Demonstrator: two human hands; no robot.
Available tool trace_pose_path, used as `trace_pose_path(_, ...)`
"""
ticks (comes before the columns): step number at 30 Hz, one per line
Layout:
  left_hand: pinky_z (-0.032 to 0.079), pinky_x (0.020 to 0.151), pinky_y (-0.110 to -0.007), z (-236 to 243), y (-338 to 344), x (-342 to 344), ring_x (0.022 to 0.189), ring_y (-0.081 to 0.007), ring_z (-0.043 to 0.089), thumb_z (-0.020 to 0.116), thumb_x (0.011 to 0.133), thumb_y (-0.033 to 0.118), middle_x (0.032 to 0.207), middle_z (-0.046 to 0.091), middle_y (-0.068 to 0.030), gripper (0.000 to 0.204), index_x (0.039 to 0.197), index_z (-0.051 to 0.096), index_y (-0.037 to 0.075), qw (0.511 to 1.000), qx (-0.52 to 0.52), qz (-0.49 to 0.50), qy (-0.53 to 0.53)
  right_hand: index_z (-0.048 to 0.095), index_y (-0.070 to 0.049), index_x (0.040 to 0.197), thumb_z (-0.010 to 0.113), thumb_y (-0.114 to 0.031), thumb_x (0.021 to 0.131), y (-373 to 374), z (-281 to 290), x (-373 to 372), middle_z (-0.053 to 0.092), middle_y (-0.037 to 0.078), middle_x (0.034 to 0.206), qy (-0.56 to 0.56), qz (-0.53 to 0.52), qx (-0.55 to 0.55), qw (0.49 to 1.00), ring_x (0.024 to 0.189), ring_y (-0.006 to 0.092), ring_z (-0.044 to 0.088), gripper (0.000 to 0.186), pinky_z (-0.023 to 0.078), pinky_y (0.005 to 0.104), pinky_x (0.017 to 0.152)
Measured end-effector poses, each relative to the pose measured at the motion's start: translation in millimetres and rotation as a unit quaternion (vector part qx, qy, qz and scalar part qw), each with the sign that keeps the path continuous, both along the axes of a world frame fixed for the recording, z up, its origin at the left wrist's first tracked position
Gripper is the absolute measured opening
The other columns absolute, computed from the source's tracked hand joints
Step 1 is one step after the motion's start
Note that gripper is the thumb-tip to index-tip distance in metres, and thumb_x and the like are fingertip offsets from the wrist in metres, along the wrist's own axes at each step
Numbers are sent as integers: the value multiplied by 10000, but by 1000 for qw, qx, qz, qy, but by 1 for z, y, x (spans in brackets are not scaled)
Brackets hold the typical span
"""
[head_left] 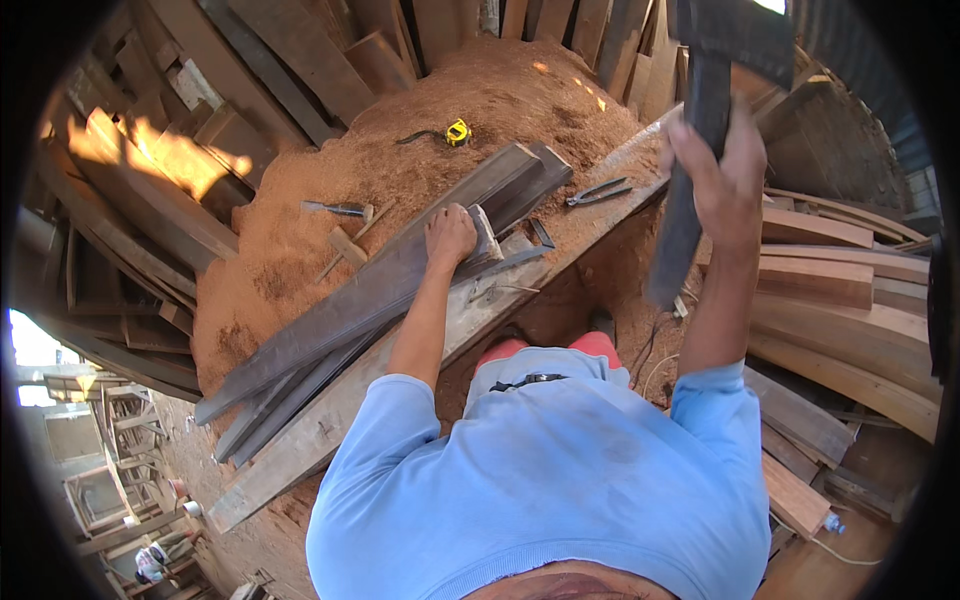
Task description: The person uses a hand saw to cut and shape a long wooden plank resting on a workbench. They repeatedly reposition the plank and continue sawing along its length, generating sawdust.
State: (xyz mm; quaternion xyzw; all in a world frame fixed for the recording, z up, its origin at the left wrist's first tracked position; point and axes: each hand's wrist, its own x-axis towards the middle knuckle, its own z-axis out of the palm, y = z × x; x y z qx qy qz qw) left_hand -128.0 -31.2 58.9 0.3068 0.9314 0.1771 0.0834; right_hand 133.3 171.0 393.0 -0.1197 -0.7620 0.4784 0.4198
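Note:
My right hand (722, 175) is raised at the upper right, closed round the thick dark handle of a hammer (690, 220). The hammer's heavy dark head is partly cut off by the top edge. My left hand (450, 236) is closed, its fingers curled at the edge of a short wood block (485, 238) with a pale side. That block lies on long dark planks (330, 305), stacked at a slant over a worn bench board (470, 310). A small dark metal piece (541, 233) is beside the block. Pincers (598, 192) lie further along the bench board.
A yellow tape measure (458, 132), a chisel (337, 208) and a wooden marking gauge (348, 247) lie on heaped sawdust (270, 240) beyond the planks. Boards (820, 290) are stacked on the right. More timber (200, 60) leans along the back and left. Another person (150, 563) is far off, lower left.

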Motion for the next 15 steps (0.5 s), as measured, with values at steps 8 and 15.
trace_pose_path(8,410,1070,-543,2,-7,-2,1244,-398,557,429,1038,326,1278,625,-201,341,1192,601,74,999,25,-17,-16,502,32,1157,568,-184,975,-4,-134,-53,687,311,932,-554,-9,202,808,930,468,705,290,561,569,801)
trace_pose_path(15,406,1076,-548,-2,-8,-6,1252,-399,551,428,1037,321,1271,624,-205,343,1191,612,76,999,2,-33,-17,585,6,1105,685,-152,891,12,-209,-7,673,110,826,-438,77,-117,888,595,169,647,284,544,343,579)
